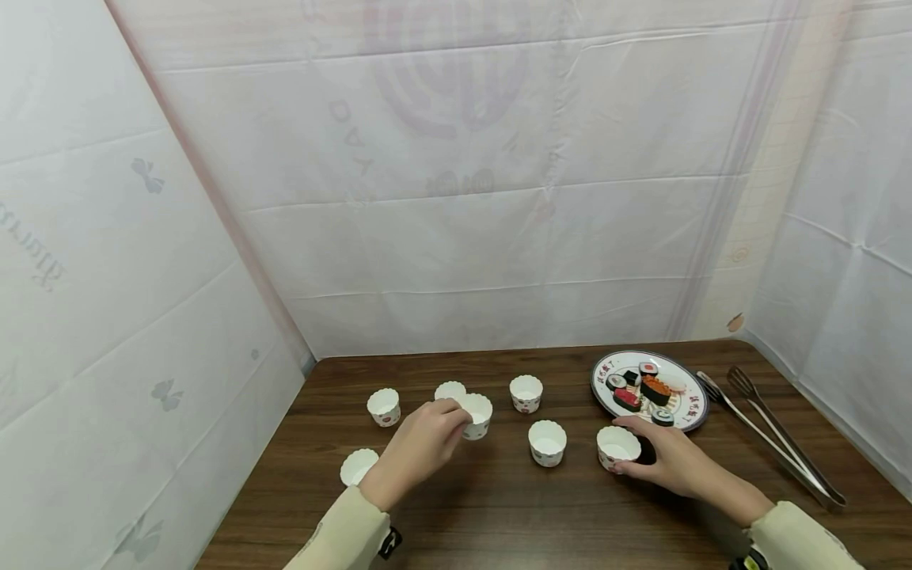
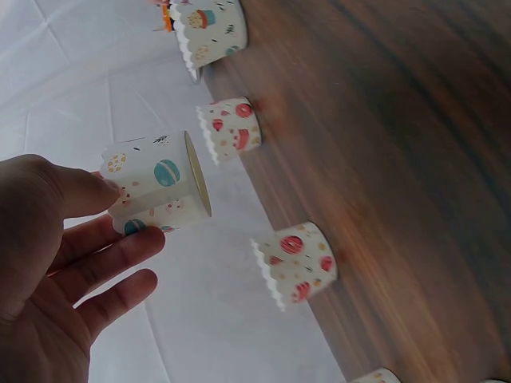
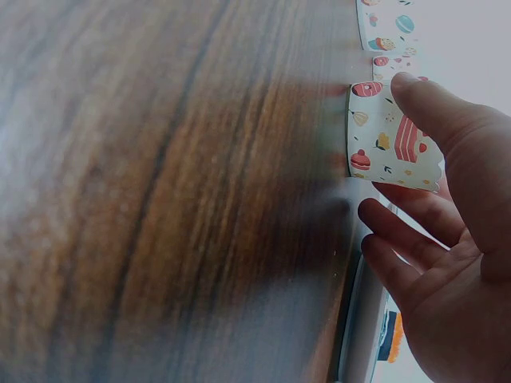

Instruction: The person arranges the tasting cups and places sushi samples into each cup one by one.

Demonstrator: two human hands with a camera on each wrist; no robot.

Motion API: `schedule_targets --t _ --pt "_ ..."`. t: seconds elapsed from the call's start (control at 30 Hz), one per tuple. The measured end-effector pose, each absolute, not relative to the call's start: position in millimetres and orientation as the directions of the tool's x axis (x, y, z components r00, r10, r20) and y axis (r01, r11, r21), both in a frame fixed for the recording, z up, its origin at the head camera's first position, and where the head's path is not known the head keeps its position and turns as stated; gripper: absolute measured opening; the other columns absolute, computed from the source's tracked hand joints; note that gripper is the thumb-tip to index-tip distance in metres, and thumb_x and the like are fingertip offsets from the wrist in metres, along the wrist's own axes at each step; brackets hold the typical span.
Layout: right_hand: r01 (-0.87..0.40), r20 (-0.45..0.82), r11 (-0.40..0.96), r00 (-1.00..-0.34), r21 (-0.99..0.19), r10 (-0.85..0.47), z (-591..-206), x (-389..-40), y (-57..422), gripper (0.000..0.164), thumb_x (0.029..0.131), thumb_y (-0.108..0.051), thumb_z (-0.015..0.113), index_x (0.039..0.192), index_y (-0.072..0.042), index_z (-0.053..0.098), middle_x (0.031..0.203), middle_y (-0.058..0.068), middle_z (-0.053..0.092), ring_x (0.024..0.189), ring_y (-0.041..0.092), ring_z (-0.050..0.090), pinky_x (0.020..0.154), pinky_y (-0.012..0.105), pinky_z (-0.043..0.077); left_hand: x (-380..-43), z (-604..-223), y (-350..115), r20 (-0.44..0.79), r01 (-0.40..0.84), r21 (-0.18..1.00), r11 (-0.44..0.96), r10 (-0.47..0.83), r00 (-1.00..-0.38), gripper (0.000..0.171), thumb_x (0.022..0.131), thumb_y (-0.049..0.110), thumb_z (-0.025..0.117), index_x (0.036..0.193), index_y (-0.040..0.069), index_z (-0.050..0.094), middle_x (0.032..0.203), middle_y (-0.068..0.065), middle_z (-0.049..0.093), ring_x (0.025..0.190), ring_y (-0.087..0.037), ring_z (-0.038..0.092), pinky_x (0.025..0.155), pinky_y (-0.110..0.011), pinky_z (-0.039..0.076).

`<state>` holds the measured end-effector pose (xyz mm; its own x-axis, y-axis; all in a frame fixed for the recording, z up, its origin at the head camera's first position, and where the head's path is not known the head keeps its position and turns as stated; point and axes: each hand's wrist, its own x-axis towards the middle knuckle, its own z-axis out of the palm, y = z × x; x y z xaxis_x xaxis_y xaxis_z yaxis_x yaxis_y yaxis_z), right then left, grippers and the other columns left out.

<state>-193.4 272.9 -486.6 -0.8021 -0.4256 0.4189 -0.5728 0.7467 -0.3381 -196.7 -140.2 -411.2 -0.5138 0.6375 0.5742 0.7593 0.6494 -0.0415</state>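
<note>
Across a dark brown wood-grain worktop, the handling looks more done than not: five of seven cups stand free and upright; two, in my grip, are not yet released. My left hand, above the worktop's middle, pinches a white scalloped paper cup with teal print between thumb and fingertips, lifted clear of the wood. My right hand, toward the right edge, has thumb and fingers about a white scalloped paper cup with red cake print; whether its base touches the worktop I cannot tell. The free white scalloped paper cups stand apart: three toward the far edge, one near the left, one between my hands.

White cloth sheets hang beyond the far and side edges. My left forearm partly covers the left-edge cup. A round white plate with a dark rim, toward the far right corner, crowds my right hand. Silver-and-black metal tongs lie by the right edge, untouched. Small orange- and red-topped sushi pieces sit on the plate.
</note>
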Motion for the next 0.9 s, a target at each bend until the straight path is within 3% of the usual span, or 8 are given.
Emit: schedule_targets --t 0.57,0.9 --pt "-0.57 0.412 0.745 -0.806 -0.347 -0.425 -484.8 -192.0 272.0 0.063 0.083 -0.044 0.086 0.131 -0.01 0.065 0.123 0.002 0.072 0.107 0.021 0.069 0.086 0.045 0.056 -174.0 -435.1 -175.6 0.517 0.732 0.04 0.68 0.612 -0.598 0.014 0.084 0.0 0.081 0.085 0.012 0.074 0.082 0.007 0.063 0.072 -0.006 0.058 0.064 -0.026 0.052" --pt "-0.573 0.41 0.743 -0.805 -0.347 -0.429 -483.8 -192.5 272.2 0.063 0.083 -0.046 0.085 0.131 -0.01 0.065 0.124 0.002 0.071 0.108 0.023 0.069 0.087 0.046 0.056 -163.8 -447.5 -188.6 0.537 0.761 0.077 0.645 0.616 -0.576 0.018 0.08 -0.004 0.083 0.084 0.012 0.075 0.081 0.008 0.065 0.074 -0.002 0.06 0.066 -0.022 0.052"
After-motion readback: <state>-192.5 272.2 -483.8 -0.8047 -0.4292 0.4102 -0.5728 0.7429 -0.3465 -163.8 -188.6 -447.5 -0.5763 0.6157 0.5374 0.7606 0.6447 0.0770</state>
